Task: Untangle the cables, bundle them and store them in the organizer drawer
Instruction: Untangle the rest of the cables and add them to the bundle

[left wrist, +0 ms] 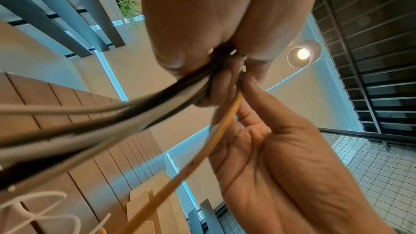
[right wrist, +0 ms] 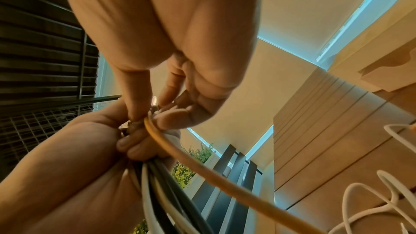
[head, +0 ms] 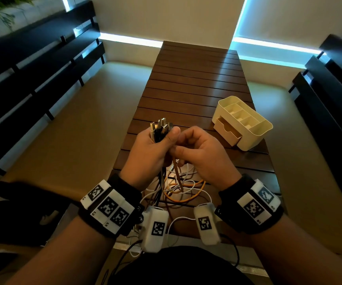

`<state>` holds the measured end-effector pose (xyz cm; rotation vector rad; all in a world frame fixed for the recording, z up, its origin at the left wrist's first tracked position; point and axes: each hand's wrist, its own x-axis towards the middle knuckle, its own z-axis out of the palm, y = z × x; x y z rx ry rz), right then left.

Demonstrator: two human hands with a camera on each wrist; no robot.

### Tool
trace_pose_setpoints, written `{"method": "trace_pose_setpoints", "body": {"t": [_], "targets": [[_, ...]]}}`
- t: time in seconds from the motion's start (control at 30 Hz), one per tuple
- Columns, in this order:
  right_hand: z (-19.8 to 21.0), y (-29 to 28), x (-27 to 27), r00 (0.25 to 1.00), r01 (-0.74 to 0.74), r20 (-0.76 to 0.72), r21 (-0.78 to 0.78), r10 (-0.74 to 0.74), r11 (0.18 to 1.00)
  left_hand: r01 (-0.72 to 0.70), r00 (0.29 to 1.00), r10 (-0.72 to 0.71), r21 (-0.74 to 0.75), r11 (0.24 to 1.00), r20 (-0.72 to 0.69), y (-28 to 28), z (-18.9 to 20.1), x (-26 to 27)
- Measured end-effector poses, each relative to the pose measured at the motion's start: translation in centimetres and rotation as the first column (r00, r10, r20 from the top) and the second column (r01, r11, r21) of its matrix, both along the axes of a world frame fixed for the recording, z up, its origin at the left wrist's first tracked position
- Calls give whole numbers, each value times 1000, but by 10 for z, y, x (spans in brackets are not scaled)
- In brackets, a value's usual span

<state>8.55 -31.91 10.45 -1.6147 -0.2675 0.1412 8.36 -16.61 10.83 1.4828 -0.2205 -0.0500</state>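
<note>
Dark wooden slats of the table (head: 196, 83) run away from me, with pale floor on both sides. My left hand (head: 145, 153) is closed in a fist round a sheaf of black and white cables (right wrist: 157, 184), their plugs (head: 161, 126) standing up out of the top of my grip. My right hand (head: 205, 155) sits just beside it, thumb and fingertips (right wrist: 173, 118) pinching the end of the orange cable (right wrist: 202, 165) right against the left fist, as if feeding it in among the others. Below my wrists the rest of the cables (head: 186, 188) lie in loose white and orange loops on the near end of the table, still crossed over one another. Further out to my right stands the cream organizer (head: 246, 120), its drawer (head: 227, 130) pulled partly open and nothing visible inside.

The risk I see is in the slack. If I draw the orange cable up while it is threaded through a white loop, the loop may cinch into a knot. Easing my left grip to admit the new end could also let the gathered plugs slip down unevenly. Trailing lengths might drag off the table edge.
</note>
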Motion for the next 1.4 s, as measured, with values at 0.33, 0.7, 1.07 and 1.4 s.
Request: {"method": "trace_pose_setpoints", "body": {"t": [0.33, 0.7, 1.07, 1.4], "targets": [[-7, 11, -13, 998, -62, -23, -229, 58, 971, -265, 963, 258, -100, 959, -78, 9, -1, -6], [-13, 23, -14, 999, -29, -1, -386, 32, 922, -278, 958, 249, -248, 928, -143, 11, 3, -10], [-39, 2, -17, 969, -224, -169, -271, 182, 936, -259, 962, 192, -439, 860, -193, 35, 19, -4], [-14, -7, -2, 998, -65, 0, -231, 67, 971, 76, 988, -51, 173, 982, -143, 36, -2, -3]]}}
